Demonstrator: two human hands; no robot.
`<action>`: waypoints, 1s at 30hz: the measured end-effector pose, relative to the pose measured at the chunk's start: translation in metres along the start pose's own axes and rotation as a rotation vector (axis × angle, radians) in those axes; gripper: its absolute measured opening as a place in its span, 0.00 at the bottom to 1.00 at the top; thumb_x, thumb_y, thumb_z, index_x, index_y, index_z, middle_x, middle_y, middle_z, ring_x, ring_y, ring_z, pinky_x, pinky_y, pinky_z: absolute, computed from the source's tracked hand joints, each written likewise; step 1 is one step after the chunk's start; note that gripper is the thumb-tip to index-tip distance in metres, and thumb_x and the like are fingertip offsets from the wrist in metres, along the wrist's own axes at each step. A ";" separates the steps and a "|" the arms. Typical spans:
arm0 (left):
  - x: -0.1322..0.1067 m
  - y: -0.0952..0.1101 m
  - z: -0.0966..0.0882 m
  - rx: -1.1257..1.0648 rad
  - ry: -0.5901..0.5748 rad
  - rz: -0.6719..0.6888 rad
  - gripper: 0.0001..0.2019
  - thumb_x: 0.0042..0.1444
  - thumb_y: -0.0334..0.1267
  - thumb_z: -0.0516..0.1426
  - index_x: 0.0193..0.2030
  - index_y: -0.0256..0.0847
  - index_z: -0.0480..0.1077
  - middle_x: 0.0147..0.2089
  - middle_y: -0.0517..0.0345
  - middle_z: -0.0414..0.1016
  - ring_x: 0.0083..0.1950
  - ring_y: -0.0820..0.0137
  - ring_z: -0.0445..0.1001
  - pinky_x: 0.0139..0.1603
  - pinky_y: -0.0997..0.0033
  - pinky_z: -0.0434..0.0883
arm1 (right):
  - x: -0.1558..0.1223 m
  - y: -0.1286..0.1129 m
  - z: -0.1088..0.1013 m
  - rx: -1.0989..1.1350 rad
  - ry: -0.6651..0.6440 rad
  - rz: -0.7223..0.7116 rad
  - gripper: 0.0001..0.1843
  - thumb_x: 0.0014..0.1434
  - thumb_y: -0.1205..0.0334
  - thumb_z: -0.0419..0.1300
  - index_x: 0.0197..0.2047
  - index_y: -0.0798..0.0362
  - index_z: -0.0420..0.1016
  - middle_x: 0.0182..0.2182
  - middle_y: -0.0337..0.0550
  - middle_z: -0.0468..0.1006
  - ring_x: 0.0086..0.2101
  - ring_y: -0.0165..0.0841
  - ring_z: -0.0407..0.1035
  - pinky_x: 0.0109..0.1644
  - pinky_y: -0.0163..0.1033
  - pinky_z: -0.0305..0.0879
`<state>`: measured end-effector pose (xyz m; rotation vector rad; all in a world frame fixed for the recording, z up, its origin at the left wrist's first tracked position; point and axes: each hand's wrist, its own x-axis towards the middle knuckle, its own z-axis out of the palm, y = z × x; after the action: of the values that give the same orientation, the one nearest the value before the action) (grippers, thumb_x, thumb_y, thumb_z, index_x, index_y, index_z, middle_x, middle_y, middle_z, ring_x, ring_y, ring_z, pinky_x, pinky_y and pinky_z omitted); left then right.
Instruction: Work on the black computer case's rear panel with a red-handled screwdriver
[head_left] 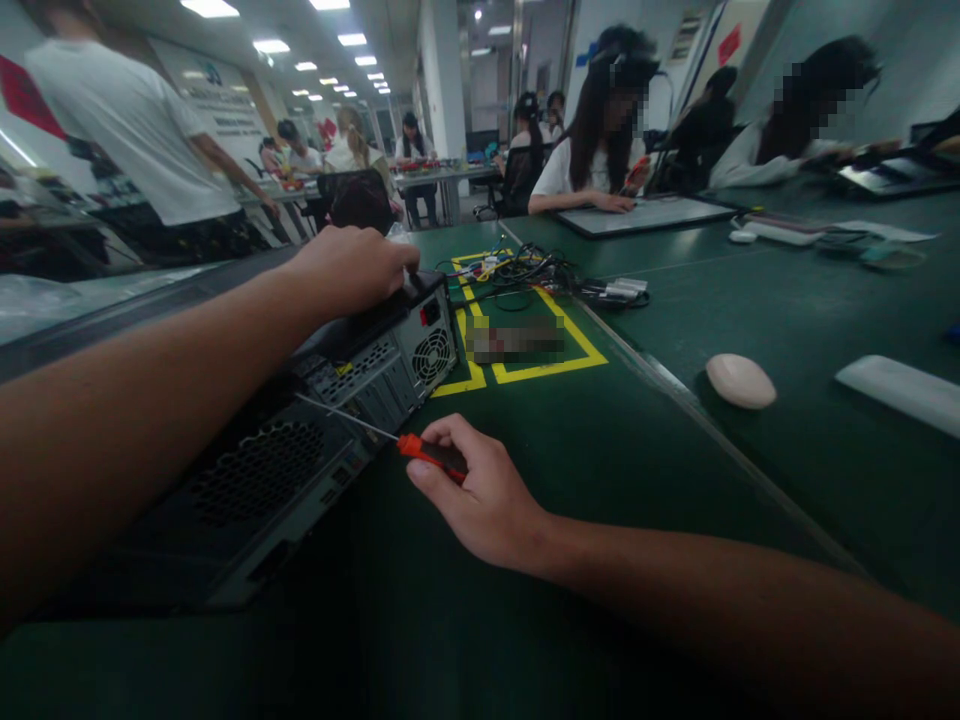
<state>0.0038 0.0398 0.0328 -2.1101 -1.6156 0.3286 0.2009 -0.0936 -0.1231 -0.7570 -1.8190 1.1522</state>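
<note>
A dark desktop computer case stands at the left on the green table, its rear panel with fan grille and ports facing me. My left hand rests on top near the rear corner, fingers curled over the case. In my right hand is a screwdriver with an orange and black handle, fingers closed round it. Its long thin shaft points left across the rear panel, and the tip meets the dark upper part of the case. Whether the tip sits in a screw is too small to tell.
Beyond the case lie a bundle of black cables and yellow tape markings. To the right are a pale computer mouse and a white elongated object. Other people work across the table; one person stands at the left.
</note>
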 end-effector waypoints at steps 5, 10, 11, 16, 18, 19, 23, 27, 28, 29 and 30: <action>0.000 0.000 0.000 -0.011 -0.012 -0.013 0.26 0.70 0.44 0.41 0.64 0.41 0.71 0.49 0.34 0.78 0.45 0.50 0.77 0.41 0.53 0.71 | 0.000 -0.002 -0.002 -0.018 -0.017 -0.004 0.07 0.67 0.56 0.61 0.44 0.50 0.72 0.36 0.38 0.77 0.36 0.33 0.71 0.42 0.40 0.65; 0.004 -0.003 0.006 -0.044 -0.017 -0.059 0.25 0.70 0.47 0.44 0.67 0.47 0.71 0.49 0.42 0.78 0.49 0.50 0.77 0.46 0.52 0.70 | 0.000 -0.003 -0.003 -0.035 -0.008 -0.032 0.08 0.69 0.57 0.60 0.44 0.51 0.75 0.36 0.39 0.77 0.36 0.33 0.70 0.43 0.40 0.64; 0.005 -0.004 0.007 -0.056 -0.015 -0.066 0.25 0.69 0.47 0.45 0.67 0.48 0.71 0.49 0.43 0.78 0.50 0.49 0.78 0.47 0.53 0.70 | 0.001 -0.002 -0.003 -0.035 -0.008 -0.037 0.08 0.69 0.57 0.59 0.44 0.52 0.75 0.36 0.39 0.77 0.36 0.33 0.70 0.43 0.40 0.64; 0.006 -0.006 0.009 -0.089 0.017 -0.040 0.26 0.68 0.48 0.45 0.64 0.46 0.73 0.48 0.38 0.78 0.49 0.46 0.78 0.46 0.49 0.71 | 0.001 -0.003 -0.003 -0.026 -0.017 -0.031 0.09 0.71 0.57 0.58 0.44 0.53 0.76 0.34 0.38 0.76 0.35 0.32 0.70 0.42 0.40 0.64; 0.006 -0.007 0.010 -0.113 0.021 -0.046 0.26 0.67 0.49 0.45 0.64 0.47 0.73 0.48 0.38 0.78 0.49 0.47 0.78 0.47 0.48 0.71 | 0.001 -0.003 -0.003 -0.019 -0.012 -0.027 0.09 0.69 0.56 0.59 0.46 0.52 0.75 0.36 0.39 0.77 0.36 0.33 0.71 0.43 0.40 0.64; 0.007 -0.007 0.010 -0.125 0.019 -0.053 0.26 0.67 0.49 0.46 0.64 0.48 0.73 0.48 0.39 0.78 0.49 0.47 0.78 0.48 0.48 0.71 | 0.000 -0.004 -0.003 -0.015 -0.008 -0.023 0.09 0.68 0.56 0.61 0.47 0.52 0.74 0.37 0.39 0.77 0.36 0.33 0.71 0.43 0.40 0.65; 0.008 -0.008 0.012 -0.118 0.009 -0.060 0.25 0.67 0.49 0.46 0.65 0.52 0.73 0.48 0.42 0.78 0.52 0.48 0.77 0.49 0.49 0.71 | -0.001 -0.004 -0.003 -0.006 -0.016 0.022 0.15 0.62 0.57 0.67 0.49 0.50 0.70 0.38 0.38 0.77 0.36 0.34 0.72 0.42 0.41 0.66; 0.007 -0.007 0.011 -0.063 0.019 -0.056 0.24 0.68 0.47 0.45 0.65 0.52 0.73 0.46 0.45 0.78 0.49 0.51 0.78 0.46 0.53 0.72 | 0.001 -0.003 -0.003 -0.002 -0.011 0.018 0.11 0.62 0.60 0.65 0.46 0.49 0.69 0.37 0.37 0.75 0.35 0.33 0.70 0.42 0.41 0.66; 0.006 -0.006 0.010 -0.045 0.022 -0.048 0.24 0.69 0.46 0.45 0.64 0.50 0.73 0.46 0.45 0.78 0.47 0.52 0.78 0.45 0.54 0.72 | 0.001 -0.003 -0.003 -0.005 -0.009 0.017 0.10 0.62 0.60 0.64 0.45 0.49 0.69 0.36 0.37 0.75 0.34 0.32 0.70 0.42 0.41 0.66; 0.005 -0.005 0.009 -0.027 0.024 -0.038 0.24 0.69 0.45 0.45 0.64 0.47 0.73 0.45 0.44 0.79 0.45 0.54 0.78 0.44 0.56 0.72 | 0.002 -0.003 -0.003 -0.010 -0.007 0.017 0.09 0.63 0.60 0.64 0.44 0.49 0.69 0.36 0.36 0.75 0.34 0.32 0.69 0.42 0.41 0.66; 0.004 -0.004 0.007 -0.011 0.025 -0.029 0.24 0.69 0.44 0.44 0.63 0.44 0.73 0.45 0.42 0.79 0.44 0.56 0.78 0.43 0.57 0.72 | 0.002 -0.003 -0.003 -0.014 -0.005 0.019 0.08 0.63 0.60 0.63 0.44 0.49 0.69 0.36 0.36 0.74 0.33 0.32 0.69 0.42 0.41 0.65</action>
<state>-0.0012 0.0462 0.0288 -2.0886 -1.6359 0.2829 0.2022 -0.0921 -0.1192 -0.7813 -1.8294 1.1556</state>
